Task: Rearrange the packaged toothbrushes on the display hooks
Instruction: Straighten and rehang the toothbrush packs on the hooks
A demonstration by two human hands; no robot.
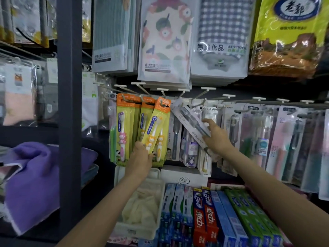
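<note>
Yellow-and-orange toothbrush pack [156, 125] hangs tilted from its hook [162, 102], my left hand [140, 157] gripping its lower end. My right hand [216, 134] pinches a white toothbrush pack [190, 122], slanted before the hanging row [249, 132].

Left hand [140, 157] gripping yellow toothbrush pack [156, 125], right hand [216, 134] holding tilted white pack [190, 122]

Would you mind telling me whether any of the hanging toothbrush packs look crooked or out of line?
Two do. The yellow-and-orange children's toothbrush pack, gripped by the left hand, tilts right at the top. The clear-and-white pack with a dark toothbrush, held by the right hand, slants diagonally across its upright neighbours.
</note>
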